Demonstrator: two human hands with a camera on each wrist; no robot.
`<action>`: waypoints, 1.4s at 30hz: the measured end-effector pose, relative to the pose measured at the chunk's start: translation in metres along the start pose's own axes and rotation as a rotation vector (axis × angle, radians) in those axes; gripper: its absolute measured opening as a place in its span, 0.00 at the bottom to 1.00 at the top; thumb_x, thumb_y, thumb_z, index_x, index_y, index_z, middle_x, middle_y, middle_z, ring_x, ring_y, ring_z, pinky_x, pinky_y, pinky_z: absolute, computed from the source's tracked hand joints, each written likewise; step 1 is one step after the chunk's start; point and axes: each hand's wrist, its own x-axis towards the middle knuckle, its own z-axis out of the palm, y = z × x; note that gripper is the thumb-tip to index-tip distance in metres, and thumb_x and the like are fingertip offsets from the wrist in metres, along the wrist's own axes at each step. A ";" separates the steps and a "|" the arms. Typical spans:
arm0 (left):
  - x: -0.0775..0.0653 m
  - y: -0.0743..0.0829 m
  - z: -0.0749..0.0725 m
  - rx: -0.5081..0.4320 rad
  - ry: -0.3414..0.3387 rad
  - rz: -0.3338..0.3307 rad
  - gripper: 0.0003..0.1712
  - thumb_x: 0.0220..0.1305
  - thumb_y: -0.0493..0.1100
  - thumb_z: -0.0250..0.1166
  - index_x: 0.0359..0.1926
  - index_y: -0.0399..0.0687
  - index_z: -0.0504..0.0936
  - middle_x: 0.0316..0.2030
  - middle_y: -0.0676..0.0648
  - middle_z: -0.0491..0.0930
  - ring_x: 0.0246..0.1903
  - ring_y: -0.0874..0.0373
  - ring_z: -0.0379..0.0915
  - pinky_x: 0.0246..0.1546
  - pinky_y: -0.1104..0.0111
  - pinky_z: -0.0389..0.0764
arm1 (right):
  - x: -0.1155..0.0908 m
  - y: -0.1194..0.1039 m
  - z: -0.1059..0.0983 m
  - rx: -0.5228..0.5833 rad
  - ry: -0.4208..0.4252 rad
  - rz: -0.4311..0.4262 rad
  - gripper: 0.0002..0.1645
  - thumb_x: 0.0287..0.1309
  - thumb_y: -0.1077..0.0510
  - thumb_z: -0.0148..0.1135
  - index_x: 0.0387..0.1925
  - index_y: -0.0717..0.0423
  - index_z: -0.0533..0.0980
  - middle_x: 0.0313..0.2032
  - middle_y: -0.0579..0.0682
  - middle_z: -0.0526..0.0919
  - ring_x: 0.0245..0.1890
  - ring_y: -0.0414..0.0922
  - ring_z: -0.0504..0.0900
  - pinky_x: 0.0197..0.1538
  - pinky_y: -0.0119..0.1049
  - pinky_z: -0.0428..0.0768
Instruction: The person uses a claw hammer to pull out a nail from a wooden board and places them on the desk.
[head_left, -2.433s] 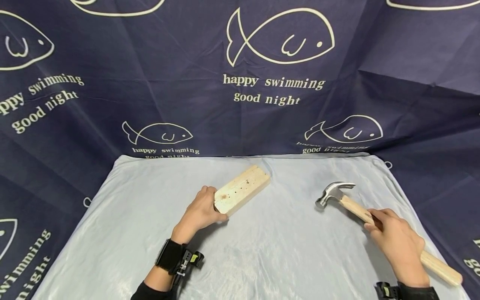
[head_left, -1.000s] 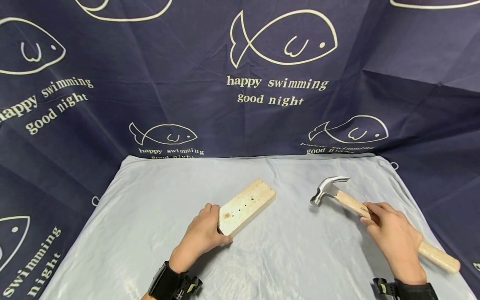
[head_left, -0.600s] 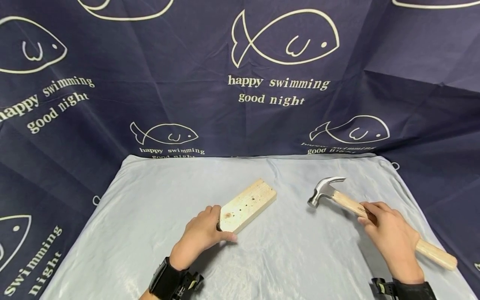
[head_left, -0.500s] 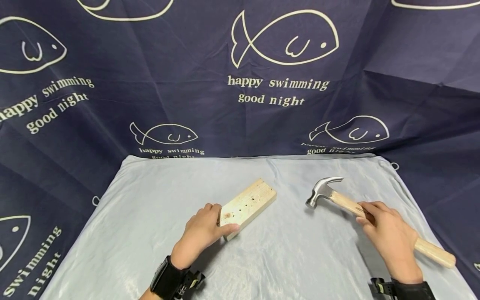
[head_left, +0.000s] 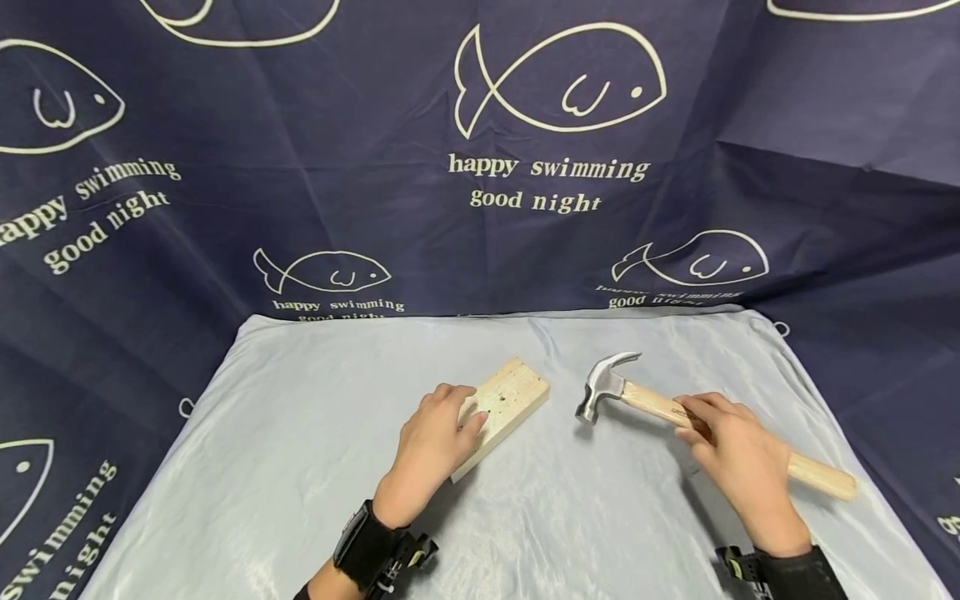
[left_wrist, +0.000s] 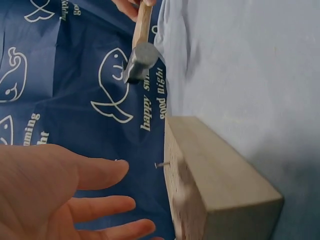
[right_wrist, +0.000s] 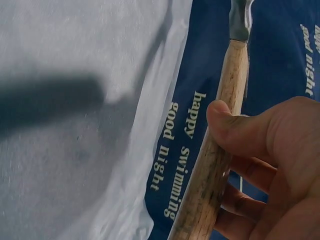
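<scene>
Currently, right hand grips claw hammer by handle, hammer head near wooden block; left hand hovers over block, fingers straight and apart; nail sticks out of block's upper face; block on pale-blue cloth.

At twelve o'clock I see a navy backdrop patterned with cream fish outlines and lettering. Towards six the tablecloth is pale blue-grey, the block cream-yellow (dark-specked, too). At four, the hammer shows silver and tan.
</scene>
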 end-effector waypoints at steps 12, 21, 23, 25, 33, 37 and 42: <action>0.009 0.010 0.009 -0.261 -0.011 0.135 0.21 0.72 0.45 0.63 0.61 0.41 0.80 0.58 0.39 0.79 0.55 0.44 0.80 0.54 0.50 0.82 | 0.004 -0.025 0.004 -0.020 0.003 -0.031 0.28 0.43 0.56 0.81 0.51 0.43 0.85 0.47 0.40 0.87 0.40 0.48 0.83 0.28 0.36 0.74; 0.013 0.022 0.013 -0.488 -0.169 0.129 0.29 0.77 0.52 0.58 0.69 0.40 0.72 0.64 0.39 0.75 0.57 0.48 0.81 0.58 0.57 0.82 | 0.005 -0.047 0.002 -0.026 -0.010 -0.057 0.28 0.43 0.55 0.81 0.50 0.39 0.85 0.47 0.35 0.85 0.42 0.42 0.82 0.23 0.30 0.68; 0.012 0.024 0.013 -0.518 -0.211 0.099 0.32 0.77 0.57 0.56 0.71 0.44 0.70 0.65 0.41 0.75 0.58 0.49 0.80 0.56 0.59 0.83 | 0.004 -0.052 0.002 -0.019 -0.004 -0.068 0.28 0.43 0.55 0.80 0.50 0.39 0.85 0.47 0.35 0.85 0.41 0.42 0.82 0.23 0.29 0.66; 0.011 0.025 0.014 -0.568 -0.255 0.073 0.33 0.77 0.60 0.55 0.73 0.46 0.69 0.66 0.42 0.75 0.57 0.49 0.81 0.53 0.60 0.84 | 0.003 -0.057 0.001 -0.017 -0.004 -0.073 0.27 0.44 0.55 0.80 0.50 0.38 0.85 0.47 0.34 0.85 0.41 0.41 0.81 0.22 0.28 0.65; 0.014 0.026 0.019 -0.868 -0.367 0.015 0.31 0.77 0.52 0.58 0.72 0.40 0.68 0.61 0.37 0.76 0.48 0.49 0.85 0.45 0.65 0.87 | 0.004 -0.070 0.000 -0.014 -0.039 -0.083 0.27 0.47 0.53 0.78 0.52 0.33 0.84 0.50 0.31 0.84 0.43 0.37 0.80 0.22 0.29 0.66; 0.015 0.026 0.019 -0.962 -0.371 0.002 0.29 0.74 0.46 0.63 0.70 0.39 0.71 0.57 0.36 0.78 0.47 0.54 0.85 0.47 0.64 0.87 | 0.003 -0.075 -0.001 -0.006 -0.038 -0.089 0.27 0.46 0.52 0.79 0.51 0.32 0.84 0.50 0.29 0.83 0.41 0.34 0.78 0.21 0.27 0.63; 0.015 0.024 0.018 -1.025 -0.395 -0.030 0.28 0.70 0.41 0.66 0.68 0.39 0.73 0.53 0.38 0.81 0.44 0.58 0.85 0.49 0.64 0.86 | 0.004 -0.078 -0.002 0.000 -0.026 -0.105 0.27 0.46 0.52 0.80 0.51 0.32 0.84 0.50 0.29 0.83 0.39 0.32 0.76 0.20 0.26 0.62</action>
